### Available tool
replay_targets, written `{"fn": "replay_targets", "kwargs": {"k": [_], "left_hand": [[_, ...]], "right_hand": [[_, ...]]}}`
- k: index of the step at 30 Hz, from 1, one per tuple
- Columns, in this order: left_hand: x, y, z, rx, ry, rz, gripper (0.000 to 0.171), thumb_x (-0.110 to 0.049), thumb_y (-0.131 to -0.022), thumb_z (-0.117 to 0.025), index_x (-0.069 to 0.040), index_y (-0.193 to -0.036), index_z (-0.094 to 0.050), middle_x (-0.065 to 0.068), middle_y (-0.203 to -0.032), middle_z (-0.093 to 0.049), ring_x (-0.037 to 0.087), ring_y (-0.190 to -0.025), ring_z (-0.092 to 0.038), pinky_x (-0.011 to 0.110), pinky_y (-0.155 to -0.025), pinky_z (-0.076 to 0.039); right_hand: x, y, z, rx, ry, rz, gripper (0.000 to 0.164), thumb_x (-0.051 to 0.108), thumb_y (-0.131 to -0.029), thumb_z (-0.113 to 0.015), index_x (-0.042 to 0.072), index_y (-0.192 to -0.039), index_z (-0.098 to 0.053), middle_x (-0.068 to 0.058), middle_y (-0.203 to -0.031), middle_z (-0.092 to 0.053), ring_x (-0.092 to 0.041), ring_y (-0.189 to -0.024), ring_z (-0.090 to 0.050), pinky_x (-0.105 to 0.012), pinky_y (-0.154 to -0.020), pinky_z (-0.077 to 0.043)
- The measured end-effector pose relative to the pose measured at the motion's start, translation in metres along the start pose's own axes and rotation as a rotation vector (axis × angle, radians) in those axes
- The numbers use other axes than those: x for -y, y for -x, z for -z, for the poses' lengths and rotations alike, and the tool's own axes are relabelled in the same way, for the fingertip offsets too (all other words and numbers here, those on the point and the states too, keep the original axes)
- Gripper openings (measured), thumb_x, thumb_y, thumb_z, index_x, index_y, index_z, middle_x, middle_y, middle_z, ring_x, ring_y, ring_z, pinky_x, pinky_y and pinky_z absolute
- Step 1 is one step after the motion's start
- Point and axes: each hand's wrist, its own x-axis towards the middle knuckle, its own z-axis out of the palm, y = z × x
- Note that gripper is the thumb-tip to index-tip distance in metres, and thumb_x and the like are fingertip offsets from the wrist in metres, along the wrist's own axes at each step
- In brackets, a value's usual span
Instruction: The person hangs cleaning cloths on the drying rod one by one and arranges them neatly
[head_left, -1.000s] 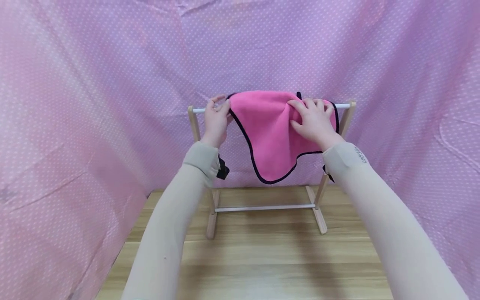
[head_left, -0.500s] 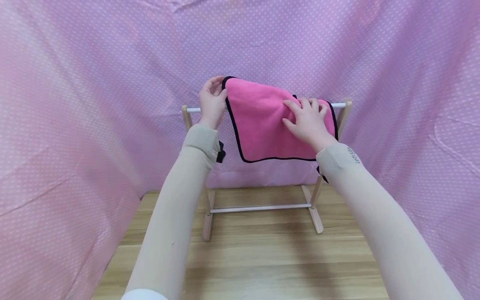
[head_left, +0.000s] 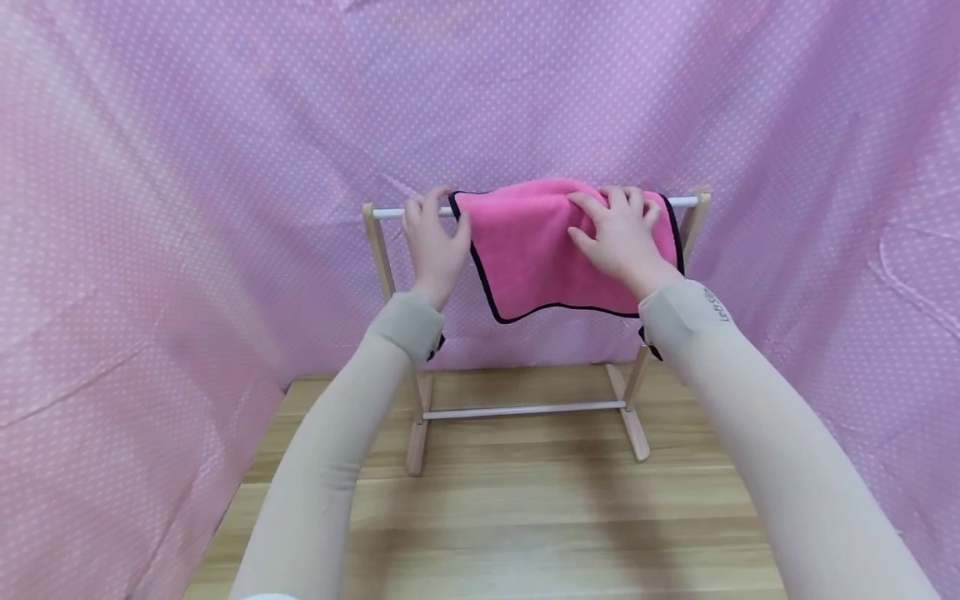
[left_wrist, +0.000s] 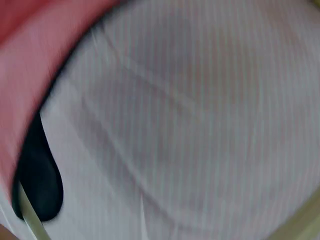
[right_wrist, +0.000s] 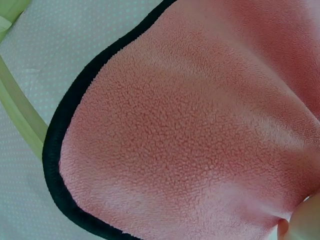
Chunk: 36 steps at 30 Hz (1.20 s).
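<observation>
A pink fleecy towel (head_left: 525, 250) with black edging hangs over the white top rod (head_left: 388, 213) of a small wooden rack. My right hand (head_left: 622, 237) holds it near the rod, right of the towel's middle. Creases run to the fingertips, and in the right wrist view the towel (right_wrist: 165, 125) puckers at the lower right corner beside a thumb. At the towel's left edge, my left hand (head_left: 437, 246) has thumb and fingers spread apart, close to the black edging. The left wrist view is blurred; the towel (left_wrist: 40, 65) fills its upper left.
The rack's wooden feet (head_left: 417, 446) stand on a wood-grain table (head_left: 510, 517), joined by a white lower rod (head_left: 525, 410). Behind and at both sides hangs a pink dotted curtain (head_left: 225, 167).
My left hand raised the towel's left corner, then came down to the rod and loosened its fingers. The towel's front lower edge is straighter than before. My right hand stayed near the same place.
</observation>
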Motion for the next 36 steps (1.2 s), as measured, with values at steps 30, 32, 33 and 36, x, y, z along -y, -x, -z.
{"fn": "replay_targets", "kwargs": {"k": [30, 32, 33, 36], "left_hand": [[0.006, 0.009, -0.009, 0.096, 0.484, 0.215, 0.045, 0.002, -0.088, -0.063, 0.000, -0.131, -0.050, 0.009, -0.104, -0.054, 0.014, -0.089, -0.058, 0.021, -0.081, -0.055], [0.009, 0.007, -0.006, 0.120, 0.530, 0.219, 0.048, 0.002, -0.087, -0.063, 0.001, -0.133, -0.049, 0.011, -0.108, -0.054, 0.014, -0.093, -0.059, 0.021, -0.084, -0.055], [0.010, 0.006, -0.004, 0.143, 0.549, 0.217, 0.052, 0.003, -0.086, -0.063, 0.001, -0.135, -0.047, 0.011, -0.112, -0.054, 0.015, -0.096, -0.059, 0.022, -0.086, -0.055], [0.016, 0.004, 0.004, 0.247, 0.565, 0.191, 0.065, 0.007, -0.084, -0.064, -0.003, -0.144, -0.038, 0.011, -0.130, -0.049, 0.019, -0.108, -0.057, 0.025, -0.092, -0.053]], "right_hand": [[-0.046, 0.017, 0.014, -0.341, -0.407, -0.369, 0.047, 0.020, -0.089, -0.054, 0.006, -0.133, -0.048, -0.024, -0.117, -0.057, -0.034, -0.111, -0.053, -0.041, -0.096, -0.046], [-0.046, 0.018, 0.015, -0.308, -0.453, -0.383, 0.046, 0.018, -0.089, -0.054, 0.006, -0.133, -0.048, -0.023, -0.114, -0.060, -0.030, -0.105, -0.057, -0.033, -0.087, -0.050], [-0.047, 0.018, 0.016, -0.290, -0.468, -0.390, 0.045, 0.017, -0.089, -0.054, 0.006, -0.132, -0.049, -0.023, -0.113, -0.062, -0.026, -0.100, -0.059, -0.028, -0.081, -0.051], [-0.046, 0.019, 0.018, -0.251, -0.507, -0.379, 0.042, 0.015, -0.089, -0.055, 0.005, -0.130, -0.051, -0.020, -0.107, -0.062, -0.009, -0.084, -0.058, -0.016, -0.067, -0.047]]}}
